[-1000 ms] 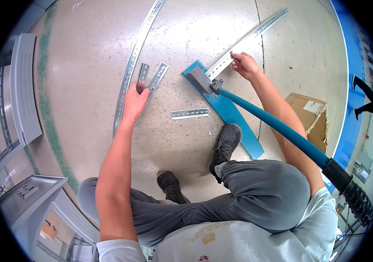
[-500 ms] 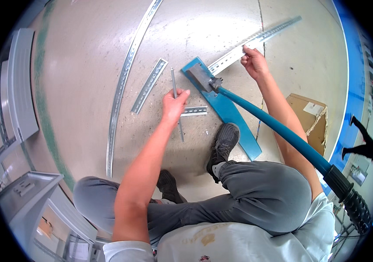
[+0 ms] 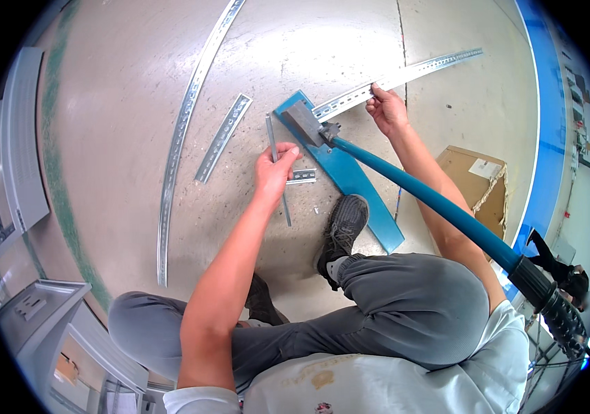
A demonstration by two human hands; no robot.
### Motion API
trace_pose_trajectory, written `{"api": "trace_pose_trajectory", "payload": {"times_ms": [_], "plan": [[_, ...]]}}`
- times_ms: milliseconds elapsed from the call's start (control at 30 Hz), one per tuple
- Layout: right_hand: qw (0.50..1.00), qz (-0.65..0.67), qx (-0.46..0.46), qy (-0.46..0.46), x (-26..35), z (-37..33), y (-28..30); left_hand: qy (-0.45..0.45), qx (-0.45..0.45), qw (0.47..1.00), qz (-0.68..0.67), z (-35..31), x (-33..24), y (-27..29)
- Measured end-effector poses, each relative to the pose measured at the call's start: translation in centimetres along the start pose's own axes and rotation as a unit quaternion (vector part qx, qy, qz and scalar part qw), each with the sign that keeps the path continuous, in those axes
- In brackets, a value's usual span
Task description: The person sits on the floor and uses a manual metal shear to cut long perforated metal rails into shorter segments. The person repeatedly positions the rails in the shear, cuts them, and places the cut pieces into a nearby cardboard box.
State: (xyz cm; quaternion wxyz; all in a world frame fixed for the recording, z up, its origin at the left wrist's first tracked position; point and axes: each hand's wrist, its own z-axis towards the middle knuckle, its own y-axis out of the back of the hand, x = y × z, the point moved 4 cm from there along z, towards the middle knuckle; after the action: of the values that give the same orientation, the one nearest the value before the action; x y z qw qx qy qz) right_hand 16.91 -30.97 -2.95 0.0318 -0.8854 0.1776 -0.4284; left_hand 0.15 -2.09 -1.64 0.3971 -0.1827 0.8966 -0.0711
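Both hands on metal: strip in the left, long rail in the right

Left hand: fingers and thumb closed on a narrow, straight grey metal strip. The strip passes through the grasp, one end projecting beyond the fingers, the other emerging below the hand toward the person. Whether it touches the floor cannot be told.

Right hand: thumb and fingers pinch the near edge of a long silver slotted metal rail. The grip falls partway along its length; one stretch runs up and right past the hand, the other down and left to the grey metal head of a teal floor tool. The rail's end meets the head; whether it sits inside is unclear.

Tool: flat teal base plate on the floor between the hands, with a long teal lever slanting across in front of the right forearm.

Other pieces on the floor: a short silver slotted rail left of the left hand; a long silver slotted rail farther left; a small silver slotted offcut just beside the left hand, partly hidden by it.
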Motion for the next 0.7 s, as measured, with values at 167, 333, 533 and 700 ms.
{"api": "trace_pose_trajectory", "payload": {"times_ms": [167, 333, 533, 700], "plan": [[1.000, -0.002, 0.002, 0.011, 0.3, -0.7, 0.3, 0.005, 0.012, 1.000, -0.003, 0.0, 0.2, -0.5], [0.999, -0.007, 0.010, 0.040, 0.9, -1.1, -0.3, 0.001, 0.010, 1.000, 0.008, 0.1, -0.4, -0.9], [0.997, -0.024, 0.020, 0.065, 1.9, -1.5, -1.4, 0.000, -0.001, 1.000, 0.009, 0.3, -0.8, -0.5], [0.997, -0.042, 0.002, 0.070, 2.1, -1.5, -1.5, 0.007, -0.003, 1.000, 0.012, 0.4, -0.7, -0.6]]}}
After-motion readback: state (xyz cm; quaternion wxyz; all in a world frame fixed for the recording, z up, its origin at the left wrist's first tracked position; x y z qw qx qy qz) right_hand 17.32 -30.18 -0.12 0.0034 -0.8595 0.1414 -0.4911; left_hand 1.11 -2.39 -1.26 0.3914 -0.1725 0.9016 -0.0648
